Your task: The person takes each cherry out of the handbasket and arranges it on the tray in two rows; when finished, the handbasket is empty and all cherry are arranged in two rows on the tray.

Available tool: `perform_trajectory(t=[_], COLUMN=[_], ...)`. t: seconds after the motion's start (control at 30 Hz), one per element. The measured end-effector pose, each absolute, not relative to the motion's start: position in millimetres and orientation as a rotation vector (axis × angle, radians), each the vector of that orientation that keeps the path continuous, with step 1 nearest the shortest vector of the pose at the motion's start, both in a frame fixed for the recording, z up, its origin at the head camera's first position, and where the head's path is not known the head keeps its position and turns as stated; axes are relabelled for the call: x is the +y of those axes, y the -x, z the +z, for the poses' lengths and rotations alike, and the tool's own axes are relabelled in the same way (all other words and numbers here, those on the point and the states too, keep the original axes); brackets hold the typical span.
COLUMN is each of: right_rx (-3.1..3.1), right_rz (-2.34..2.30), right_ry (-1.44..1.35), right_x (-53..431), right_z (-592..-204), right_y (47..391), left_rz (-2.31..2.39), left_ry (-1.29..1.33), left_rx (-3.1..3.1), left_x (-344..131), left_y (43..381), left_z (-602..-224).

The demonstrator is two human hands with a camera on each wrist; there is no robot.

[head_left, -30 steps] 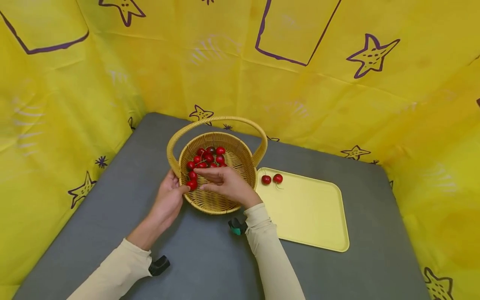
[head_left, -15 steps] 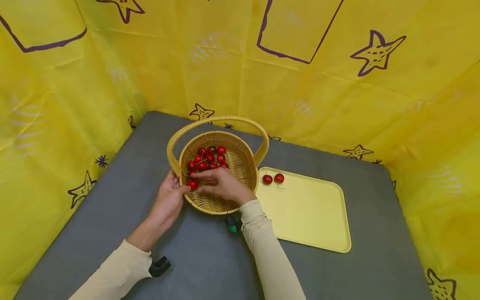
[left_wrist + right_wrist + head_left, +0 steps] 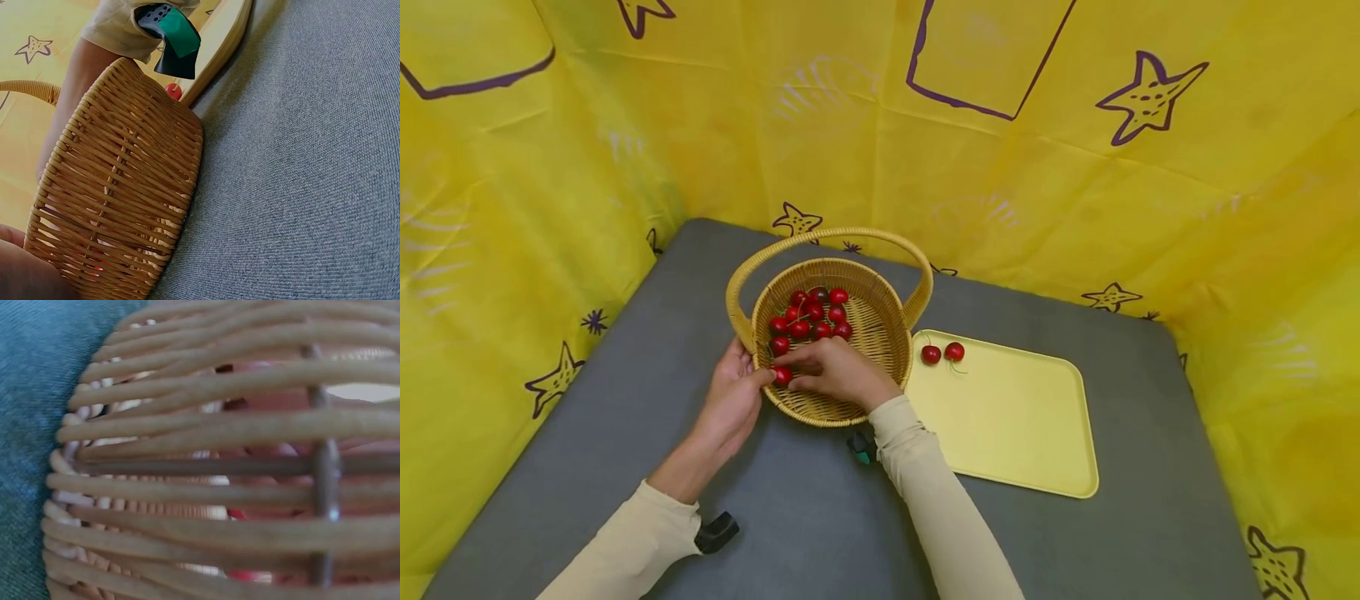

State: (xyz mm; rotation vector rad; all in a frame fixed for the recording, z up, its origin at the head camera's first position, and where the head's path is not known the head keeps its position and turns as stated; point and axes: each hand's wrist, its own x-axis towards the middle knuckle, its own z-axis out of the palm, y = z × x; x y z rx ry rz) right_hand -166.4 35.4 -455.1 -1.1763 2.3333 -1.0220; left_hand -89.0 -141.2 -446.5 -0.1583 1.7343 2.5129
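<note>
A round wicker basket [image 3: 872, 321] with a tall arched handle stands on the grey table. Several red cherries [image 3: 816, 311] with stems lie inside it, mostly toward the back left. My left hand [image 3: 730, 404] grips the basket's left rim, thumb over the edge and fingers outside. Reaching in over the front right, my right hand [image 3: 838, 373] pinches a single cherry [image 3: 782, 376] by the near-left wall, close to my left thumb. In the left wrist view the basket's outer weave [image 3: 119, 181] fills the middle. Weave strands cover most of the right wrist view.
A pale yellow tray [image 3: 1015, 417] lies right of the basket, its edge close to it. Two cherries [image 3: 942, 353] with stems sit in its back-left corner. Yellow printed cloth [image 3: 1000, 192] hangs behind and beside the grey table [image 3: 805, 517].
My right hand has moved slightly left and down, its fingertips closing around the cherry near the rim. The left hand keeps its grip on the basket. The head view has shifted slightly.
</note>
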Motion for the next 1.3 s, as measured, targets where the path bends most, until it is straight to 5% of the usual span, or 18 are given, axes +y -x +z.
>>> perform_trajectory(t=[0.7, 1.3], right_rx=[2.222, 2.331], right_rz=[-1.45, -1.986], right_ry=[0.947, 0.712], right_x=[61, 201], right_z=[-427, -366], right_y=[157, 117], left_rz=[2.493, 2.495], left_ry=[0.166, 0.16], left_rx=[1.741, 1.744], left_x=[-140, -141], left_y=[88, 87], left_z=[-450, -444])
